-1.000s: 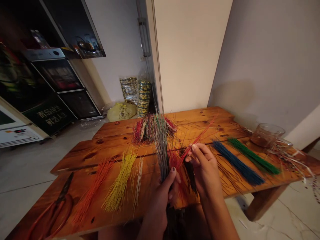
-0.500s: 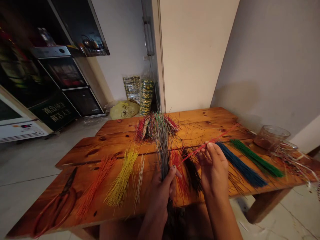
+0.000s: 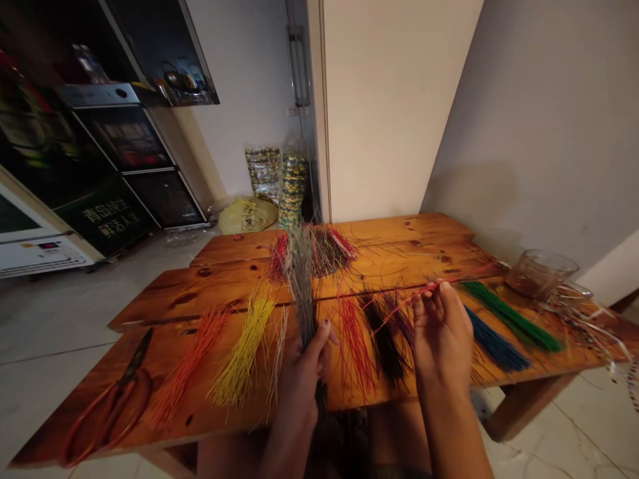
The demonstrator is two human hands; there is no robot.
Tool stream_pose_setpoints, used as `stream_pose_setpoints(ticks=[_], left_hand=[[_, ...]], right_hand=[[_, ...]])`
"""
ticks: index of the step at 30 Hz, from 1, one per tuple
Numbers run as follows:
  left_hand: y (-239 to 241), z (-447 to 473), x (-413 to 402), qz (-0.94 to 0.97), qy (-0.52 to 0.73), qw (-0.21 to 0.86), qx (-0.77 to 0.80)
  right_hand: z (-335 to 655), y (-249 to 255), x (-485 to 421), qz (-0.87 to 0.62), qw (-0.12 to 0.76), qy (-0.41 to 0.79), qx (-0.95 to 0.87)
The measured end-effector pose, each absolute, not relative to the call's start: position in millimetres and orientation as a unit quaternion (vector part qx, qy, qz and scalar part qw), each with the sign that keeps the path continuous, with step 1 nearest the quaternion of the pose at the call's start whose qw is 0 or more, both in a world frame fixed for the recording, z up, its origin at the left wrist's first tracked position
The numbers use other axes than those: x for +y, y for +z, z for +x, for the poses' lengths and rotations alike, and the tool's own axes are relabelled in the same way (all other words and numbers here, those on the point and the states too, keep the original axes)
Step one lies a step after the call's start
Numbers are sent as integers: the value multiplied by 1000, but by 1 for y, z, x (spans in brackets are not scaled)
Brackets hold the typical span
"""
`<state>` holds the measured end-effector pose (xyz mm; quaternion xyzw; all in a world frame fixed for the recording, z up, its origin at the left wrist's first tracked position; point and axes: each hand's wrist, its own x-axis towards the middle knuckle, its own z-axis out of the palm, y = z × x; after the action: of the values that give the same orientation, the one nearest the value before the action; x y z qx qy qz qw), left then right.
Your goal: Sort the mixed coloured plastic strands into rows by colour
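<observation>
My left hand [image 3: 299, 379] grips an upright bundle of thin grey and mixed-colour strands [image 3: 302, 286]. My right hand [image 3: 442, 336] pinches a thin red strand [image 3: 414, 297] between its fingertips. The strand runs left and right across the table. Just beyond that hand lie a red strand pile [image 3: 354, 342], a black pile [image 3: 384, 339] and a purple pile [image 3: 399, 316]. To its right are a blue pile [image 3: 496, 347] and a green pile [image 3: 509, 324]. Left of my left hand lie orange [image 3: 192, 359], yellow [image 3: 244, 349] and cream [image 3: 277, 356] strands.
A wooden plank table [image 3: 399, 263] holds a mixed strand bunch [image 3: 312, 253] at the back, red-handled scissors [image 3: 112, 399] front left, and a glass cup [image 3: 542, 273] with tinsel-like scraps [image 3: 584, 319] at right. A white wall [image 3: 524, 133] and a tall cabinet [image 3: 389, 113] stand behind.
My hands have moved apart: the left hand and its bundle shifted left, and the right hand shifted right with the red strand. More of the red, black and purple piles now shows.
</observation>
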<state>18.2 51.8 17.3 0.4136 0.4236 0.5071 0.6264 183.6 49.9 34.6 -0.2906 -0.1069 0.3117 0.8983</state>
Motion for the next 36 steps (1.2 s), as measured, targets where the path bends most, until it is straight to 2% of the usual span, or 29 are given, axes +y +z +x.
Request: stream_pose_setpoints(ticks=[11,15,20,30,36], left_hand=[[35,13,50,281,658,594,369],[38,6,50,238,724,552,338],[44,0,47,222,751,532,322],[56,2,39,248,698,576,345],[64,2,30,293,598,647,372]], right_hand=[[188,34,50,-290,889,343,-88],[189,33,51,-299,886,345,-81],[195,31,50,-305,888,337,-73],[203,33,48,-351,838,395,-138],[196,34,45,-366,790,444,-211]])
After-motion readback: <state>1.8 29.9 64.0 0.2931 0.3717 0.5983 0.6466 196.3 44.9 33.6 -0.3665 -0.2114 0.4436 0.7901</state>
